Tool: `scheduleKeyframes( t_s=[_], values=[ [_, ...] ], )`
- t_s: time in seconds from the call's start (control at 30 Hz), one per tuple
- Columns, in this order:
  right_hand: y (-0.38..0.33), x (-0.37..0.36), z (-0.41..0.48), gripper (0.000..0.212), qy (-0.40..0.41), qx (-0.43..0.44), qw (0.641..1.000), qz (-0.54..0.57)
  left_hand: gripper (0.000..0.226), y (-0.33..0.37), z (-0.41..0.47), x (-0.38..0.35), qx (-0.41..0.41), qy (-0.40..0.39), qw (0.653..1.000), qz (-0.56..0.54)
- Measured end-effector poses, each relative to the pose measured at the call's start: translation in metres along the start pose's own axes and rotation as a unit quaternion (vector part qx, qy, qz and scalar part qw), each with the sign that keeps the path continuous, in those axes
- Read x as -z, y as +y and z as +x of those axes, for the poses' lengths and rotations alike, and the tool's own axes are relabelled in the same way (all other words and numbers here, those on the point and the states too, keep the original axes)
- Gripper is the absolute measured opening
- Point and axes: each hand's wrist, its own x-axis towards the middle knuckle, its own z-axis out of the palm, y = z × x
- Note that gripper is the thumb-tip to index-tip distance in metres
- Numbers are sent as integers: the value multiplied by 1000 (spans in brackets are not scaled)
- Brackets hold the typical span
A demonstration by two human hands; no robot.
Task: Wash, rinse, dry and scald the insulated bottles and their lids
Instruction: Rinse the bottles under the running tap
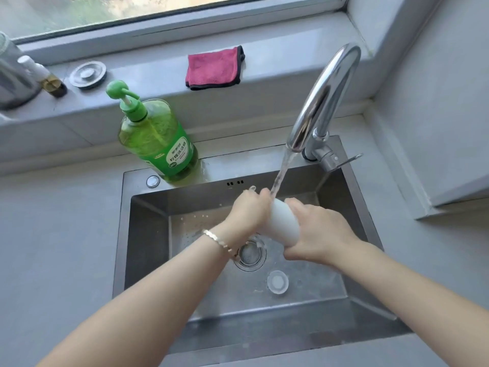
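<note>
White bottle (283, 221) gripped under tap stream (281, 173), centre frame: left hand (246, 211) at mouth, right hand (320, 234) round base. Rinsing judged underway; lid (277, 282) left in sink (148, 234); drying, scalding outstanding.

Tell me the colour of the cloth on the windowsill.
The cloth is pink with a dark trim, seen best in the head view.

Pink cloth (214, 67), green soap bottle (156, 139) (pump-topped)

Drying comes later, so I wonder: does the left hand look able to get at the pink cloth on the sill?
Probably yes, once freed: the left hand now grips the white bottle, but the path to the pink cloth runs clear between soap bottle and faucet.
</note>
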Motion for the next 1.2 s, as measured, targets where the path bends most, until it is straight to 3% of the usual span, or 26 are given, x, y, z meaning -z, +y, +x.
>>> scheduleKeyframes(
  t_s=[0.03, 0.13, 0.23, 0.3, 0.43, 0.5, 0.53, 0.6, 0.67, 0.8, 0.9, 0.97, 1.03, 1.1, 1.17, 1.2],
  values=[
    [-1, -1, 0, 64, 16, 1, 1000, -19, 19, 0, 6, 0, 12, 13, 1000, -25],
    [3, 3, 4, 61, 39, 3, 999, -6, 48, -7, -1, 6, -103, 41, 988, -107],
    [6, 8, 11, 62, -50, -5, 993, 109, 48, -31, -13, 11, -278, 102, 953, -70],
    [4, 7, 20, 57, -102, 16, 977, 186, 50, -45, -14, 15, -309, 92, 946, -31],
    [-16, 8, 34, 48, -81, 24, 976, 200, 39, -45, -20, 22, -121, 65, 974, -182],
    [-35, -6, 41, 74, 69, 41, 996, 34, 42, -39, -24, 25, -56, 74, 964, -251],
    [-44, -14, 42, 76, 168, 53, 984, -30, 44, -36, -27, 27, -32, 82, 959, -269],
    [-51, -30, 38, 62, 289, 87, 952, -44, 43, -32, -33, 30, -2, 98, 945, -312],
    [-36, -40, 34, 57, 336, 103, 936, -15, 40, -33, -35, 35, 1, 124, 931, -343],
    [-24, -39, 30, 45, 345, 41, 936, 60, 41, -38, -38, 38, -11, 158, 930, -331],
    [-55, -33, 33, 44, 297, 100, 950, 3, 55, -38, -42, 24, -52, 140, 952, -266],
    [-62, -12, 37, 52, 200, 87, 976, 23, 57, -38, -44, 22, -70, 153, 951, -259],
    [-40, -3, 47, 41, 57, 22, 991, 122, 46, -41, -41, 30, -80, 181, 945, -259],
    [-17, 3, 46, 38, -40, -69, 964, 253, 44, -43, -40, 39, -80, 210, 940, -255],
    [-16, -5, 39, 45, 27, -105, 950, 294, 44, -43, -38, 40, -59, 235, 928, -282],
    [-22, -16, 36, 46, 118, -97, 962, 228, 44, -42, -38, 36, -36, 238, 923, -299]
  ],
)
